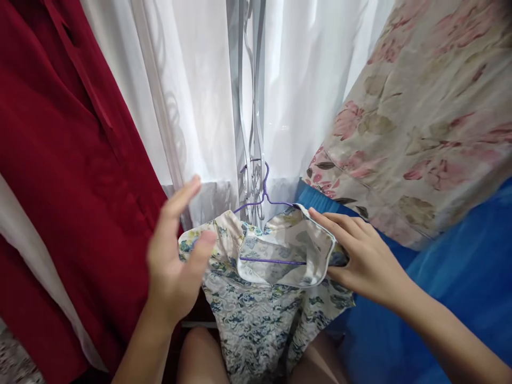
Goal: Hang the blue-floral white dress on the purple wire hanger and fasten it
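A floral blouse (256, 309) in white, blue and yellow hangs on a thin purple hanger (265, 196) in front of me. The hanger's hook is caught on a white metal rack. Its lower bar shows through the wide neckline. My right hand (360, 253) grips the blouse at the right shoulder, thumb below and fingers along the neckline edge. Beside the left shoulder is my left hand (176, 256), slightly blurred, with index finger and thumb spread apart and nothing between them.
White sheer curtains (196, 96) hang behind the white metal rack (258, 106). Dark red cloth (72, 186) drapes on the left. On the right hang a pink floral cloth (432, 122) and bright blue fabric (440, 314). My bare legs (202, 354) are below.
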`<state>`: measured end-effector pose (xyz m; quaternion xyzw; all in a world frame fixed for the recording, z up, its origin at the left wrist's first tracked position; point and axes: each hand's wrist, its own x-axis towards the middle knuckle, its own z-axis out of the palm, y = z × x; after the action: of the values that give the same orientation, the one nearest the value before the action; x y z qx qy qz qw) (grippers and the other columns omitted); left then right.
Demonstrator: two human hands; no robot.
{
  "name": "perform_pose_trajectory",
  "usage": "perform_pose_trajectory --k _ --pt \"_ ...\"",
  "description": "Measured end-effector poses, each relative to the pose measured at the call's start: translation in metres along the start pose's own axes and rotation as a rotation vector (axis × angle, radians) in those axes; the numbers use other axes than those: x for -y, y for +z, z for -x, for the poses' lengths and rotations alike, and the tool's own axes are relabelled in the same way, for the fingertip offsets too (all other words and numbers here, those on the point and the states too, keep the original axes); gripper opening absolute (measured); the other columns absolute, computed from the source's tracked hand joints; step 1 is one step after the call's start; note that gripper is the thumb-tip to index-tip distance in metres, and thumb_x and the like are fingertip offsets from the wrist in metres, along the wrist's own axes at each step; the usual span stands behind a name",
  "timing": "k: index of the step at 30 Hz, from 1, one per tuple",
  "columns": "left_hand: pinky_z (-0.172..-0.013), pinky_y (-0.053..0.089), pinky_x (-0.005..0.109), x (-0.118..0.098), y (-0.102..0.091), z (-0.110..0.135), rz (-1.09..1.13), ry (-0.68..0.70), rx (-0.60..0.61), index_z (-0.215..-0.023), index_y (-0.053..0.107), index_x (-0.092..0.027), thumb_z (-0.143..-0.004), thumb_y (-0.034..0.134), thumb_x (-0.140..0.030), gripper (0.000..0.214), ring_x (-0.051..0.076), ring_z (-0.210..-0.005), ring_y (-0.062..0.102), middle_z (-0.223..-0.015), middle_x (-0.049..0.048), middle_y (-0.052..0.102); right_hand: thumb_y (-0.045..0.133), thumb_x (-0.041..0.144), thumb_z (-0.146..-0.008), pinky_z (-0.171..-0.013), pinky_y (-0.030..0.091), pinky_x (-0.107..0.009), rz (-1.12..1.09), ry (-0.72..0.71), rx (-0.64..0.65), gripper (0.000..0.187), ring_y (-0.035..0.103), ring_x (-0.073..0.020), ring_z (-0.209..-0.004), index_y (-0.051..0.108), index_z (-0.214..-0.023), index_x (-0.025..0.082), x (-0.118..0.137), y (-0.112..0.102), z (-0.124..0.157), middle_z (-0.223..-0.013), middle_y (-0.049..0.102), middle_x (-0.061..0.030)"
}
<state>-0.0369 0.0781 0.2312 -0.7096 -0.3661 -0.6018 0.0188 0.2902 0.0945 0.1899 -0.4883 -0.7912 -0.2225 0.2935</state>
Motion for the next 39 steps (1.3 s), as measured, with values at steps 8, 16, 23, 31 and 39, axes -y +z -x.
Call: perform_pose_trajectory --k 8,16,23,31,39 --pt "-0.119 0.021 0.053 0.055 0.055 0.029 -0.372 -0.093 0.228 -0.144 0.043 -0.029 -0.085 0.063 -0.025 0.062 0.03 -0.13 0.047 -0.136 0.0069 0.056 0.065 0.018 -0.075 -0.095 0.044 -0.048 0.001 -0.02 -0.051 0.089 0.056 -0.0328 -0.118 0.031 -0.156 0.031 -0.012 0.019 -0.002 -0.139 0.057 -0.0085" --pt "-0.103 0.04 0.041 0.092 0.054 0.043 -0.195 -0.222 0.06 -0.128 0.06 -0.028 -0.092 0.043 -0.012 0.043 0.024 -0.112 0.054 -0.117 0.0043 0.063 0.063 0.025 -0.088 -0.116 0.029 -0.058 -0.374 0.217 -0.312 0.055 0.038 -0.0376 -0.142 0.05 -0.142 0.025 0.022 0.05 0.048 -0.149 0.049 -0.0118" --pt "-0.123 0.018 0.042 0.087 0.068 0.076 -0.115 -0.253 -0.171 -0.141 0.056 -0.028 -0.097 0.041 -0.015 0.048 0.025 -0.148 0.024 -0.152 0.0033 0.043 0.056 0.041 -0.094 -0.084 0.056 -0.041 -0.976 0.674 0.05 0.033 0.065 -0.0267 -0.102 0.056 -0.121 0.024 0.094 0.163 0.094 -0.122 0.062 -0.0126" --pt "-0.125 0.008 0.048 0.055 0.075 0.082 -0.103 -0.28 -0.179 -0.147 0.048 -0.028 -0.101 0.042 -0.025 0.047 0.027 -0.154 0.006 -0.16 0.0008 0.034 0.054 0.048 -0.09 -0.07 0.052 -0.031 -0.981 0.733 0.194 0.028 0.067 -0.022 -0.084 0.058 -0.098 0.021 0.105 0.191 0.048 -0.1 0.069 -0.0085" --pt "-0.123 -0.007 0.056 0.034 0.08 0.084 -0.117 -0.243 -0.095 -0.151 0.04 -0.031 -0.103 0.039 -0.026 0.049 0.027 -0.154 0.004 -0.161 0.0011 0.03 0.061 0.048 -0.085 -0.063 0.037 -0.03 -0.813 0.754 0.226 0.03 0.06 -0.0234 -0.066 0.06 -0.072 0.022 0.108 0.198 0.044 -0.064 0.065 -0.0052"
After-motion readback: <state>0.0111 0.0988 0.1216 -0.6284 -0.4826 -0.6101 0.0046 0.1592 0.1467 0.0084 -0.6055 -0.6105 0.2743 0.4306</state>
